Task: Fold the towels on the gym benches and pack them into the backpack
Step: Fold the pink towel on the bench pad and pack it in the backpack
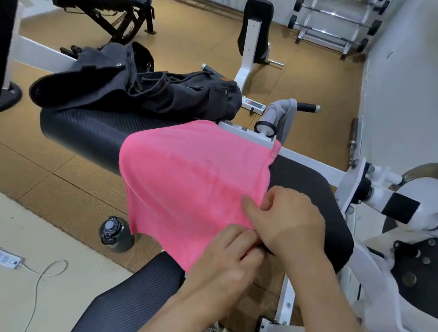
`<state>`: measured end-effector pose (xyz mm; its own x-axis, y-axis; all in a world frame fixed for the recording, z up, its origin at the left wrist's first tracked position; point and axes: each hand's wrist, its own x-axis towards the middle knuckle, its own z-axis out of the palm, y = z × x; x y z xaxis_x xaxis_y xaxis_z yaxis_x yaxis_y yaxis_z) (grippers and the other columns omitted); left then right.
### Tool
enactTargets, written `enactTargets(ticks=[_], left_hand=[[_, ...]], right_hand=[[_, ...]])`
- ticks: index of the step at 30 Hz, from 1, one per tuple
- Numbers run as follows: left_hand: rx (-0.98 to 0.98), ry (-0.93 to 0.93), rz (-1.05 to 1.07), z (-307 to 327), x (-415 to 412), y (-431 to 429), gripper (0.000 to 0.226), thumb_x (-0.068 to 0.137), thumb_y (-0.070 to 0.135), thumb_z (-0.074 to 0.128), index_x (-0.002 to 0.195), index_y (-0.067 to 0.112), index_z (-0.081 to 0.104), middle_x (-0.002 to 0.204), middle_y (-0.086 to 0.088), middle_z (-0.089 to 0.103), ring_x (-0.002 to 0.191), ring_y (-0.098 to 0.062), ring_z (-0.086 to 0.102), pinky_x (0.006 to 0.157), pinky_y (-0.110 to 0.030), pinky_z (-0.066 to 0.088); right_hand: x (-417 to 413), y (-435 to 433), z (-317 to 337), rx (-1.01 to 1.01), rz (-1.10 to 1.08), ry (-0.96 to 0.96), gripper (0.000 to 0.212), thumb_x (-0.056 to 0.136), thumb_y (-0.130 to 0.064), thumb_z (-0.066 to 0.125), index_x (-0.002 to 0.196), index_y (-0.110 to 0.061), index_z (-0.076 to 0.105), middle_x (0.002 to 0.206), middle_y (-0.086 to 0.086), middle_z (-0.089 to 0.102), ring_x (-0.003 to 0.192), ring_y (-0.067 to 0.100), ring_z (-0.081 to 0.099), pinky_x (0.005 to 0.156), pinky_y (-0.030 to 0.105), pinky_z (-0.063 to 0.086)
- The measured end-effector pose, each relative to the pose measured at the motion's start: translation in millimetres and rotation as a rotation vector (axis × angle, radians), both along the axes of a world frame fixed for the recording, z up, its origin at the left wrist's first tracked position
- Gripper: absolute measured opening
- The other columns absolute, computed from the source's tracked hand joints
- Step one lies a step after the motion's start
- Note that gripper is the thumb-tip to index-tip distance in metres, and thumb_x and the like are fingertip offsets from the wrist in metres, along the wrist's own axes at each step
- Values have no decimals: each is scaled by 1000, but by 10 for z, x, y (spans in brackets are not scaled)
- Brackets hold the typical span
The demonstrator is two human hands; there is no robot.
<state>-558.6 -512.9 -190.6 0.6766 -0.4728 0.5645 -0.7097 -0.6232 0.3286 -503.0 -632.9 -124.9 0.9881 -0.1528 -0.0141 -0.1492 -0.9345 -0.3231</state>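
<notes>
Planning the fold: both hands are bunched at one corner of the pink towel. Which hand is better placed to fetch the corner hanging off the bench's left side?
Left, probably. The left hand sits nearer the pink towel's hanging corner; the right hand would have to cross over it.

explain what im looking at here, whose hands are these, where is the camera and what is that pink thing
There is no machine here. This is one picture from a camera worn on a person's head, looking forward and down. So the two bare hands are that person's own: the left hand and the right hand. Both pinch the near edge of a pink towel, which is draped across a black padded gym bench. At the far end of that bench lies a dark backpack with its flap open. A bottle stands on the floor beside the bench.
</notes>
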Motion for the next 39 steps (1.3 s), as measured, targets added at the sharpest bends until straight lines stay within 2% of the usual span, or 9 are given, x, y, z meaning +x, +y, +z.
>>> enactTargets(ticks=[3, 10, 13, 17, 22, 27, 32, 35, 39], left_hand=[[54, 26, -62, -62, -35, 58, 11, 81, 0, 69, 92, 4, 68, 112, -7, 65, 102, -23, 51, 83, -29, 46], [-104, 302, -78, -171, -207, 274, 24, 80, 14, 54, 100, 22, 63, 113, 9, 62, 103, -10, 58, 85, -21, 47], [-408, 455, 296, -262, -160, 618, 22, 80, 14, 55, 92, 27, 69, 98, 20, 68, 91, 1, 61, 83, -17, 47], [-707, 703, 821, -465, 219, 1251, 23, 87, 4, 57, 100, 22, 65, 95, 9, 67, 86, -7, 62, 77, -27, 48], [-701, 859, 943, -559, 671, 1622, 52, 90, 19, 63, 139, 16, 45, 138, -3, 52, 114, -18, 54, 93, -39, 49], [-855, 1061, 844, -591, 896, 1618, 45, 94, 15, 59, 138, 14, 47, 125, -2, 59, 116, -24, 58, 101, -46, 48], [-838, 1245, 852, -692, 800, 1621, 10, 93, 9, 61, 102, 9, 64, 95, 3, 65, 103, -19, 59, 106, -46, 39], [-861, 1286, 822, -812, 475, 1740, 10, 87, 19, 71, 89, 10, 69, 90, 1, 70, 88, -17, 62, 99, -43, 47], [-1121, 1303, 724, -853, -94, 1980, 15, 90, 21, 65, 87, 7, 68, 82, -7, 66, 79, -19, 61, 73, -28, 51]], right_hand=[[13, -13, 38, -58, -2, 17, 31, 87, -41, 53, 70, -15, 57, 71, 3, 60, 67, 25, 57, 58, 31, 44], [-372, -161, -195, 544, -225, -281, 32, 95, -30, 52, 68, -22, 65, 60, -4, 66, 58, 14, 66, 63, 39, 55], [-647, -106, -419, 651, -299, -292, 35, 98, -34, 50, 68, -26, 66, 64, -10, 68, 64, 8, 67, 67, 38, 54], [-803, 98, -801, 858, -381, -11, 11, 92, -31, 62, 96, -24, 69, 92, -17, 68, 98, 11, 62, 79, 19, 45], [-655, 293, -1335, 1029, -361, 367, 74, 83, -37, 74, 145, -39, 32, 144, -15, 40, 136, 18, 39, 113, 45, 32], [-481, 392, -1496, 1233, -420, 418, 37, 85, -26, 72, 119, -27, 57, 123, -9, 62, 122, 16, 52, 109, 41, 35], [-550, 446, -1559, 1205, -522, 432, 6, 91, -19, 66, 91, -23, 62, 107, -3, 67, 98, 14, 59, 105, 38, 40], [-673, 432, -1588, 1233, -604, 432, 19, 93, -23, 61, 108, -12, 62, 115, 2, 64, 105, 18, 59, 103, 39, 45], [-967, 482, -1378, 1120, -599, 290, 17, 96, -25, 56, 110, -15, 57, 95, 0, 65, 80, 12, 60, 82, 35, 49]])
